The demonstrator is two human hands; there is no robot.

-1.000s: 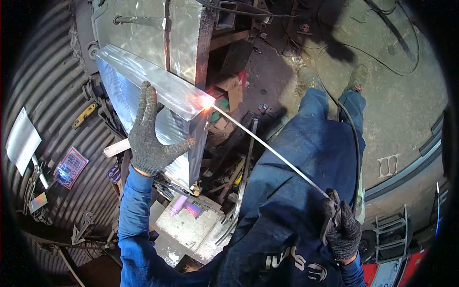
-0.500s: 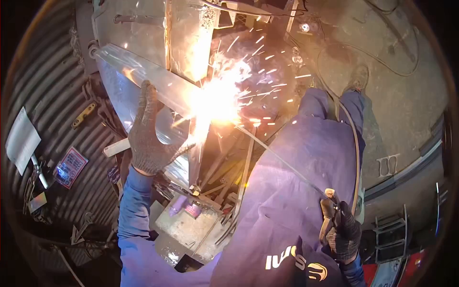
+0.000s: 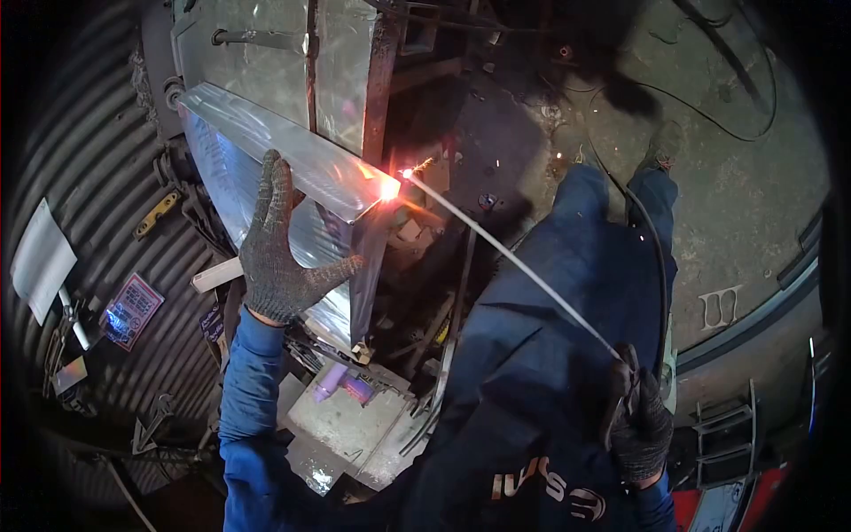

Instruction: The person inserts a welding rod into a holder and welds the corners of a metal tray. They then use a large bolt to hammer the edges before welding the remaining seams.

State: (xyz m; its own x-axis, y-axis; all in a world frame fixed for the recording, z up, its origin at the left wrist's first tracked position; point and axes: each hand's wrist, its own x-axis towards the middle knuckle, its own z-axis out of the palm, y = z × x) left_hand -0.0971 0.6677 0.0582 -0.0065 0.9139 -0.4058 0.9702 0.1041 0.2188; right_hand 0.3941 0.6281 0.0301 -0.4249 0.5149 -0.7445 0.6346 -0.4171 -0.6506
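My left hand (image 3: 282, 266), in a grey knit glove, lies open with thumb spread against the shiny triangular metal frame (image 3: 266, 133). At the frame's right corner a weld spot (image 3: 388, 189) glows orange. In its own glove, my right hand (image 3: 640, 430) is closed around a welding electrode holder (image 3: 628, 377), mostly hidden by the fingers. From it a long welding electrode (image 3: 514, 259) reaches up and left. The electrode's red-hot tip sits just right of the glowing corner, apart from it.
A metal table (image 3: 341, 89) stands at the top beside the frame. Below the frame, a purple bottle (image 3: 330, 379) lies on a light surface (image 3: 355, 426). A cable (image 3: 658, 257) runs past my legs. Corrugated wall (image 3: 106, 230) lines the left; a ladder-like rack (image 3: 725, 434) stands lower right.
The bright arc, sparks and smoke have gone out, leaving a glowing spot. The electrode tip has drawn off the corner, and my right hand has shifted slightly. My left hand stays in place.
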